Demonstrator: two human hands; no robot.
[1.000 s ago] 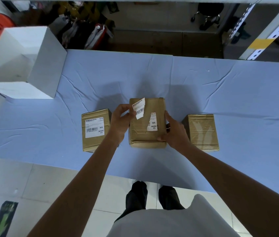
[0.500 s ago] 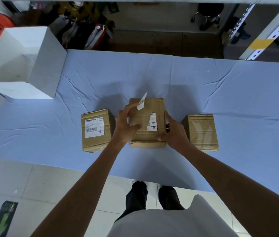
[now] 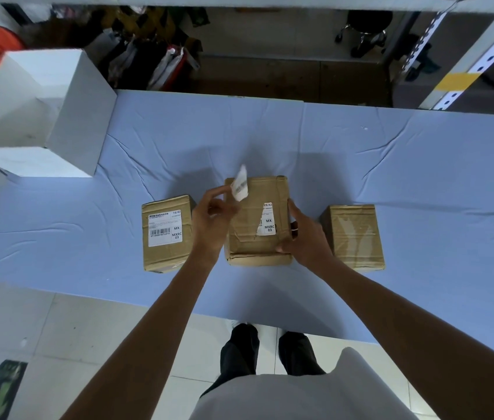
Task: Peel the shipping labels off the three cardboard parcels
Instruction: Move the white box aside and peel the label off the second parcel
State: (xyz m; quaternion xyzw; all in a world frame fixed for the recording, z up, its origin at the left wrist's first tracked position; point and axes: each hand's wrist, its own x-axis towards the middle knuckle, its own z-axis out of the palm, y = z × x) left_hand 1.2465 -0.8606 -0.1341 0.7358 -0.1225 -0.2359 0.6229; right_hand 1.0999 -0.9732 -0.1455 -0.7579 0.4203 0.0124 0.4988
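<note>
Three brown cardboard parcels stand in a row on the blue table. The left parcel carries a whole white label. On the middle parcel only the right strip of its label still sticks. My left hand pinches the torn-off label piece above the parcel's far left corner. Gripping the middle parcel's right side is my right hand. The right parcel shows tape and no label on top.
A large white open box sits at the table's far left. Beyond the table's far edge lie bags and clutter on the floor. A white shelf post stands at the far right. My legs are by the table's near edge.
My left hand has pulled the torn label piece up and away from the middle parcel, lifting it toward the far left corner. My right hand and all three parcels have stayed put.
</note>
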